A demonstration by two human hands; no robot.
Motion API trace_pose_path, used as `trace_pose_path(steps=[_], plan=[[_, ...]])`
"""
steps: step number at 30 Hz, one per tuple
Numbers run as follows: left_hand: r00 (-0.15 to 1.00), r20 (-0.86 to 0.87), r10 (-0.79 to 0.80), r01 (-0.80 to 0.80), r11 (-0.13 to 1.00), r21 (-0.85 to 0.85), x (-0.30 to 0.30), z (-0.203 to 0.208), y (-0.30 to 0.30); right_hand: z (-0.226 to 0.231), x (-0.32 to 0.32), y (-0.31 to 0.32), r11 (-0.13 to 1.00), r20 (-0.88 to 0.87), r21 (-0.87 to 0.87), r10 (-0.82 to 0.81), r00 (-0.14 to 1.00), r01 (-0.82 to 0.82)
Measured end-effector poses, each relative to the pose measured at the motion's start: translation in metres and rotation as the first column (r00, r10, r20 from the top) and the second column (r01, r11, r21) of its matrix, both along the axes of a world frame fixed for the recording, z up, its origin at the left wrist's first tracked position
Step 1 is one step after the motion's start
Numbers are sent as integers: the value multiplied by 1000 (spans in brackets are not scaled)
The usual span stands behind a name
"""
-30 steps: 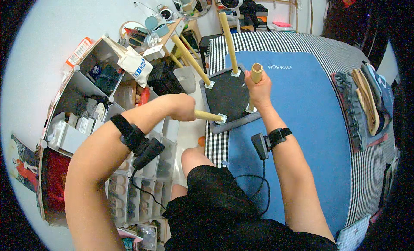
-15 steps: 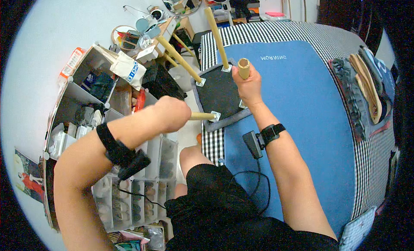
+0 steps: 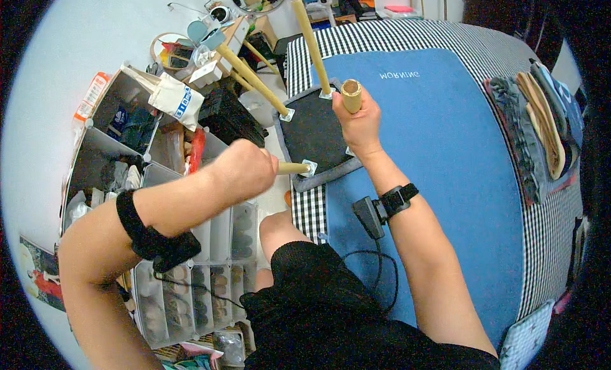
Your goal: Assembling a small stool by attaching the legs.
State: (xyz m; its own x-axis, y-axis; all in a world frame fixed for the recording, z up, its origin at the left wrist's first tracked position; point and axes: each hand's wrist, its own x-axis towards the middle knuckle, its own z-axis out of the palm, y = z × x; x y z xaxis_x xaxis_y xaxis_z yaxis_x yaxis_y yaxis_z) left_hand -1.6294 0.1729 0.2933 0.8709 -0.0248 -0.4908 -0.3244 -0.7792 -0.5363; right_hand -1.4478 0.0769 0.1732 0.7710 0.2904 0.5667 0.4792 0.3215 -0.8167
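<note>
An upturned stool [image 3: 310,133] with a black underside and grey padded rim lies at the bed's left edge, its wooden legs pointing up. My left hand [image 3: 245,169] is closed round the near left leg [image 3: 293,168], whose upper end the fist hides. Round the near right leg [image 3: 351,97] my right hand [image 3: 359,128] is wrapped, with the leg's round end showing above the thumb. The far left leg [image 3: 254,82] and far right leg [image 3: 310,48] stand free, each on a pale metal plate. Both my wrists wear black straps with small devices.
Under the stool is a bed with a blue mat [image 3: 433,153] and black-and-white checked cloth [image 3: 544,243]. Folded clothes [image 3: 534,134] lie at the right. On my left stand a filled shelf [image 3: 108,147] and clear shoe boxes [image 3: 184,300]. A cable [image 3: 388,274] trails beside my lap.
The whole view has shifted slightly, so the stool appears a little further left and higher. My left forearm has swung outward to the left. Both hands keep their hold on the legs.
</note>
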Motion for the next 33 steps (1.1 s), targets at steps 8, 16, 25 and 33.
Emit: trace_pose_path(steps=[8, 16, 25, 33], plan=[[819, -280, 501, -568, 774, -278, 9, 16, 28, -4, 5, -3, 999, -27, -3, -33, 999, 33], [908, -176, 380, -408, 899, -162, -5, 4, 37, 0, -4, 6, 998, 40, -41, -37, 999, 38], [990, 12, 144, -143, 988, -52, -14, 5, -2, -4, 3, 0, 999, -75, -31, -17, 997, 15], [401, -492, 772, -862, 137, -488, -5, 5, 64, 5, -11, 8, 999, 7, -37, 1, 1000, -1]])
